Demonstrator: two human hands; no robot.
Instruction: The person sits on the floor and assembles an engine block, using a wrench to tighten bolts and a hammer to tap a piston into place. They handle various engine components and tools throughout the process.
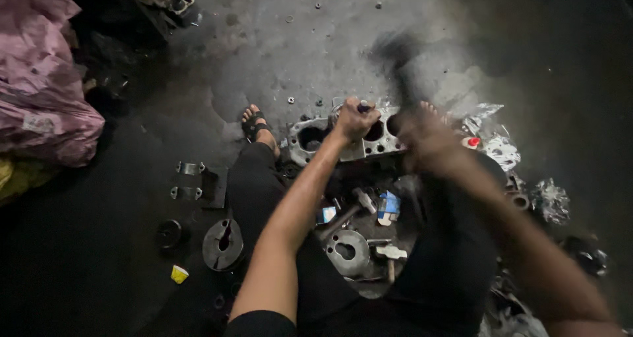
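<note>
I sit on a dark concrete floor with a grey metal engine block (pixel 310 138) lying between my feet. My left hand (pixel 354 121) is closed around a short dark metal rod or punch (pixel 363 106) held upright on the block. My right hand (pixel 425 136) is blurred by motion and grips a dark hammer handle; the hammer head (pixel 395 50) is a raised smear above the block. My left foot in a sandal (pixel 254 122) rests beside the block.
Metal parts lie around me: bearing caps (pixel 189 180), a round slotted part (pixel 223 245), a flanged disc (pixel 347 251), a second hammer (pixel 353 208), crumpled foil (pixel 501 149). A pink bag (pixel 39 80) sits at the left. Small nuts dot the floor.
</note>
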